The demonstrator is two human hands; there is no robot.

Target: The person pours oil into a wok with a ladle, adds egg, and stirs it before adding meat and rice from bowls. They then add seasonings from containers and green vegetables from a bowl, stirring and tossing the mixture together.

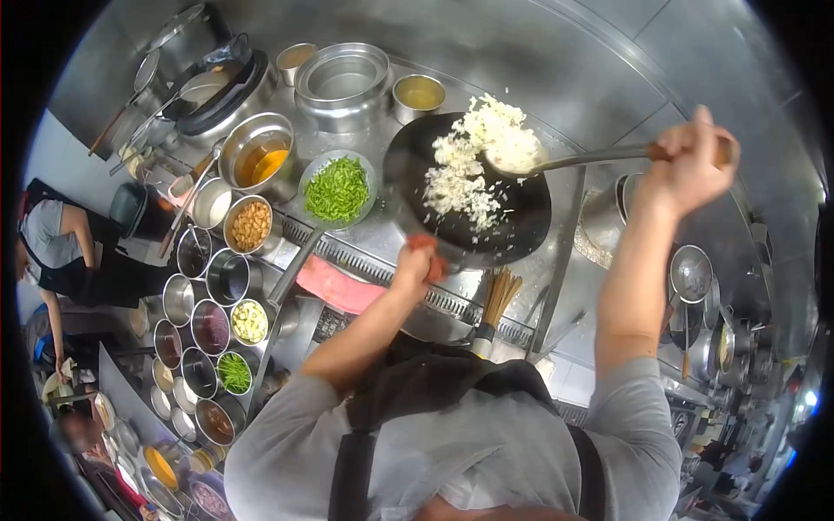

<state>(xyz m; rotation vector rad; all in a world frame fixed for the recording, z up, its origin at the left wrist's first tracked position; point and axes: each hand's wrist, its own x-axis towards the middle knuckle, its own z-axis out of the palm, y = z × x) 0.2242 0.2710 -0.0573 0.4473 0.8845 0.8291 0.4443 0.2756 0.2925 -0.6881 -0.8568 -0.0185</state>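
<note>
My left hand is closed round a red cloth at the near left edge of a black wok, gripping the wok through it. My raised right hand is wrapped round the wooden end of a long ladle. The ladle's bowl is over the wok, partly hidden behind rice. Pale rice, yellowish in its upper part, lies spread up the wok's far side, and some grains are in the air above the rim.
Left of the wok stands a bowl of chopped greens. Beyond it are a lidded metal pot and a pot of amber liquid. Several ingredient tins line the left. A bamboo brush stands near my body. Co-workers are at far left.
</note>
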